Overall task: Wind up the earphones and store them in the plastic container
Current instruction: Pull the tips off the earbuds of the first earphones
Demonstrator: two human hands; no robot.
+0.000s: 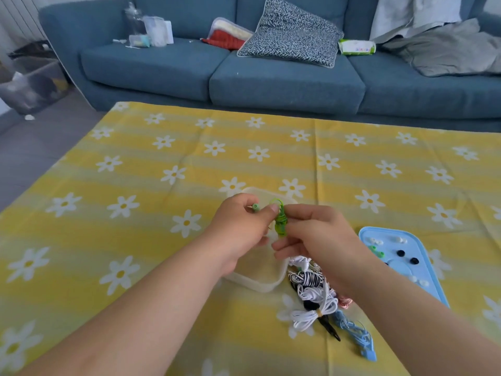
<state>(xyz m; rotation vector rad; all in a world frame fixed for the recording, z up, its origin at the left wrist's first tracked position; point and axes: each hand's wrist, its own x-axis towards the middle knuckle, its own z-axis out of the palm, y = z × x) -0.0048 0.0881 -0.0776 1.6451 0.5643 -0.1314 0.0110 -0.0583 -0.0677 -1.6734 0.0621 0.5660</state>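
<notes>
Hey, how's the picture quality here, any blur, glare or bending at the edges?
Head view: soft, even daylight, no glare; the sofa and tablecloth edges bow from the wide lens; the green earphones between both hands look slightly blurred, and so does the cable pile.

A: Where does the one view look from?
B: From the person's head, forward and down, close over the yellow daisy cloth (162,240), with the blue sofa (284,82) farther ahead.

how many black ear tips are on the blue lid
2, both on the blue lid: one toward its middle, one just right of it. The right hand may hide others.
</notes>
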